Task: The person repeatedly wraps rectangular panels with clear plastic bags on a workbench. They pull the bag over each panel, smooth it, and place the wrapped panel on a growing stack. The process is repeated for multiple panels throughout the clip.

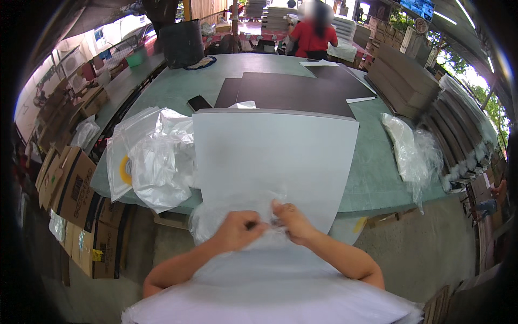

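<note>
A large pale grey-white board [272,156] leans up from the near edge of the green table [367,189]. Crumpled clear plastic film [204,220] bunches around its lower end. My left hand [238,231] is closed with curled fingers on a gathered bit of this film. Close beside it, my right hand [295,222] also grips the film, thumb pointing up. The small piece between the two hands is blurred. White sheeting [270,302] spreads below my forearms.
Clear plastic bags [164,156] pile left of the board, with a yellow tape roll [125,170] among them. Behind lie dark boards [291,90] and a phone [199,102]. Plastic film [402,146] and stacked boards [402,78] line the right. Cartons [81,189] stand left; a person in red [313,35] works beyond.
</note>
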Demonstrator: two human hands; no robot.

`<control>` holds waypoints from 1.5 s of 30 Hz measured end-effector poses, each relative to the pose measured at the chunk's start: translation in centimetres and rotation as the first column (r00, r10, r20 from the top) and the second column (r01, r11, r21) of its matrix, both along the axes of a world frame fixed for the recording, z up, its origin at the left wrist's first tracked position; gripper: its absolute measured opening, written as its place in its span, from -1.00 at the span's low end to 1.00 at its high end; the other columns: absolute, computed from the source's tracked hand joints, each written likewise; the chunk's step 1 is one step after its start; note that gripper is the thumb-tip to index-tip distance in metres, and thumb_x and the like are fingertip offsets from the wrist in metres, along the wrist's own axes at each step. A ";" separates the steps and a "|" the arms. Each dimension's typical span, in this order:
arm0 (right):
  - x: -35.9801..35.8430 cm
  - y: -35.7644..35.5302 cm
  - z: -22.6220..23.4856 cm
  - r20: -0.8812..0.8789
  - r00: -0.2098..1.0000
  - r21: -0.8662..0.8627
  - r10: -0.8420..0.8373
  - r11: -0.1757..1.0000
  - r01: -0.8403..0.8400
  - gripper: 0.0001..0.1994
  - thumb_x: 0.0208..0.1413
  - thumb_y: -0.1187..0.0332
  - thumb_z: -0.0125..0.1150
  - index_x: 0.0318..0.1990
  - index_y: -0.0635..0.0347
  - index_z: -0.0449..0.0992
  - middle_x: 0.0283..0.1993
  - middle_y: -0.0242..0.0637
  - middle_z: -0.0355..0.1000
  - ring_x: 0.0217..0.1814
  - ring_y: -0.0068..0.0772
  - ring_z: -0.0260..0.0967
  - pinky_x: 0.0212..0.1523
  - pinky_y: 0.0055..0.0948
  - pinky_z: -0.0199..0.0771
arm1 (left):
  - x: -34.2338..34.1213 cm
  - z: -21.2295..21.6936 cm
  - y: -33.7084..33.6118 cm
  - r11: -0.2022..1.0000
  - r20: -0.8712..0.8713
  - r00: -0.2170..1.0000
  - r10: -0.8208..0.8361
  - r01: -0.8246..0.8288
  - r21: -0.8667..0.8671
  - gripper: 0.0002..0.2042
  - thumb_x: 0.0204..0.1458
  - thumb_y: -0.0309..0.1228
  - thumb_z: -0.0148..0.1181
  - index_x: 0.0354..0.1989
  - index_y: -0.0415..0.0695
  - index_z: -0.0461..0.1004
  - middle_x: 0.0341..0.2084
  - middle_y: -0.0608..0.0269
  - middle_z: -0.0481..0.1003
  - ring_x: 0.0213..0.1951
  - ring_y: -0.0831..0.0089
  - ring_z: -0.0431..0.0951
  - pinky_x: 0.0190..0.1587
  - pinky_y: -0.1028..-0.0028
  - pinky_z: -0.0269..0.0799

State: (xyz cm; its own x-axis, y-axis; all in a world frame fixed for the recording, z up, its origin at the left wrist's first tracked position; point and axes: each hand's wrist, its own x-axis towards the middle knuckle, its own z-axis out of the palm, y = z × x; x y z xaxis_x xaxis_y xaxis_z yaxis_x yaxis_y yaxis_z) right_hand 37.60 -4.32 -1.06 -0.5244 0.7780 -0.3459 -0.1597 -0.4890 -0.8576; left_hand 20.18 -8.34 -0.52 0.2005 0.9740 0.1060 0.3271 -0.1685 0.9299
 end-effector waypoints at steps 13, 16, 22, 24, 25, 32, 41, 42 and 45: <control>3.2 -0.9 9.8 -0.178 0.947 0.747 -0.267 0.590 0.307 -0.85 -0.12 0.39 0.17 -0.39 0.26 0.42 -0.27 -0.29 0.35 -0.20 -0.48 0.27 -0.24 -0.54 0.23 | 2.3 4.3 -2.2 0.910 -0.371 0.833 -0.412 0.356 -0.211 -0.76 -0.02 -0.25 0.01 -0.46 -0.21 0.36 -0.64 0.23 0.37 -0.62 0.37 0.37 -0.53 0.36 0.24; 3.1 -0.6 8.1 0.072 0.980 0.882 -0.187 0.471 0.025 -0.75 -0.10 0.36 0.14 -0.23 0.25 0.37 -0.21 -0.23 0.34 -0.06 -0.39 0.24 -0.13 -0.46 0.21 | 1.1 5.6 -2.0 0.992 0.032 0.993 -0.116 0.117 -0.054 -0.74 -0.01 -0.26 0.00 -0.49 -0.25 0.34 -0.61 0.23 0.36 -0.55 0.48 0.38 -0.51 0.41 0.22; 3.8 -0.8 5.1 0.129 0.920 -0.030 0.369 0.929 -0.369 -0.70 0.06 0.19 -0.08 -0.23 0.26 0.36 -0.36 -0.28 0.34 -0.27 -0.44 0.28 -0.18 -0.41 0.26 | 0.7 5.7 -0.9 0.921 0.564 0.825 -0.036 0.247 -0.302 -0.76 0.04 -0.26 -0.08 -0.38 -0.21 0.36 -0.54 0.38 0.36 -0.47 0.69 0.26 -0.41 0.61 0.21; 3.3 -2.1 4.4 0.209 0.659 0.197 0.722 0.629 -0.752 -0.69 0.04 0.18 -0.06 -0.23 0.26 0.35 -0.39 -0.28 0.34 -0.33 -0.43 0.29 -0.22 -0.43 0.28 | 0.2 7.3 -1.4 0.855 0.596 0.774 -0.212 0.443 -0.271 -0.75 0.04 -0.25 -0.07 -0.36 -0.21 0.36 -0.53 0.42 0.36 -0.44 0.69 0.27 -0.38 0.62 0.22; 3.1 -2.5 4.0 0.252 0.511 0.383 0.822 0.400 -0.832 -0.69 0.03 0.17 -0.04 -0.22 0.25 0.34 -0.38 -0.27 0.34 -0.34 -0.44 0.28 -0.24 -0.45 0.28 | -0.1 7.8 -1.5 0.809 0.612 0.734 -0.294 0.532 -0.250 -0.74 0.03 -0.24 -0.07 -0.35 -0.21 0.36 -0.52 0.43 0.36 -0.42 0.69 0.27 -0.36 0.63 0.22; 6.6 -0.8 2.2 0.261 0.468 0.372 0.844 0.359 -0.856 -0.67 -0.08 0.17 0.07 -0.17 0.14 0.35 -0.28 -0.26 0.35 -0.17 -0.34 0.26 -0.17 -0.32 0.26 | -3.6 4.2 -0.1 0.634 0.405 0.736 -0.542 0.675 -0.378 -0.71 -0.04 -0.36 0.06 -0.16 -0.23 0.31 -0.53 0.34 0.40 -0.46 0.63 0.34 -0.40 0.58 0.27; 8.2 0.5 6.7 0.926 -0.114 -0.107 -0.359 0.038 -0.994 -0.64 -0.18 0.27 0.08 -0.15 0.14 0.37 -0.12 -0.20 0.30 0.08 -0.29 0.09 0.14 -0.37 -0.02 | -6.9 1.2 -2.4 0.881 -0.896 0.219 -0.386 0.377 -0.287 -0.67 -0.11 -0.23 -0.02 -0.24 -0.21 0.27 -0.48 0.11 0.40 -0.42 0.29 0.42 -0.37 0.36 0.31; 8.1 -2.0 6.1 0.935 0.354 0.350 0.024 0.108 -0.931 -0.71 -0.17 0.26 0.06 -0.26 0.19 0.40 -0.19 -0.18 0.32 0.01 -0.26 0.14 0.13 -0.35 -0.01 | -7.7 2.0 -0.4 0.879 -0.887 0.001 -0.463 0.132 -0.458 -0.58 -0.13 -0.18 -0.05 -0.15 -0.22 0.22 -0.37 0.07 0.39 -0.29 0.27 0.41 -0.26 0.32 0.31; 6.4 -6.8 9.3 0.734 0.441 0.525 0.517 -0.019 -0.851 -0.79 -0.19 0.30 0.01 -0.48 0.29 0.37 -0.43 -0.10 0.31 -0.27 -0.11 0.24 -0.05 -0.25 0.17 | -9.2 3.2 1.5 0.891 -0.954 0.133 0.269 0.343 0.299 -0.58 -0.17 -0.24 -0.04 -0.10 -0.15 0.24 -0.08 0.07 0.23 -0.02 0.16 0.21 -0.07 0.10 0.12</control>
State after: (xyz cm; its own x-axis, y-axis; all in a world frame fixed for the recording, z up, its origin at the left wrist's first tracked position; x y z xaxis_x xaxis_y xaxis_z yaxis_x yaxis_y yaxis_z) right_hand 44.01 -11.17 8.24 -0.9920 0.0099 -0.1259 0.1010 0.6605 -0.7440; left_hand 10.95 -6.85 2.67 0.4593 0.8824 0.1024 0.8503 -0.4034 -0.3380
